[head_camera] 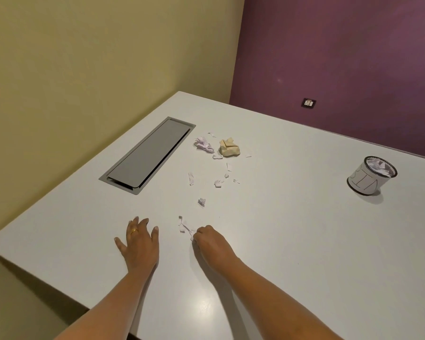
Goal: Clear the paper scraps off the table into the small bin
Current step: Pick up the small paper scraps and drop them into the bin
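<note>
Head view: a white worktop (292, 241) fills the lower frame, set into a corner of a yellow wall and a purple wall. The left hand (139, 244) lies flat, palm down, at about 7 o'clock from the frame's centre, fingers spread apart and holding nothing; a gold ring (134, 230) shows on one finger. The right hand (212, 242) sits just to its right at 6 o'clock, fingers curled together, its grip pinched on the near end of a thin white scrap (185, 227) that trails off toward 10 o'clock from the fingertips.

More scraps (216, 179) lie scattered up the worktop toward 12 o'clock from the hands: one small crumple (201, 201) nearest, then several slivers, then a lilac wad (203, 144) just beside a tan wad (228, 148), apart from each other. At 9 o'clock of the wads a long grey hatch (149, 154) is set flush in the worktop.

The bin (371, 175) stands upright at 3 o'clock, well apart from the scraps and both hands, with crumpled paper visible inside its rim. A socket (308, 103) sits on the purple wall.
</note>
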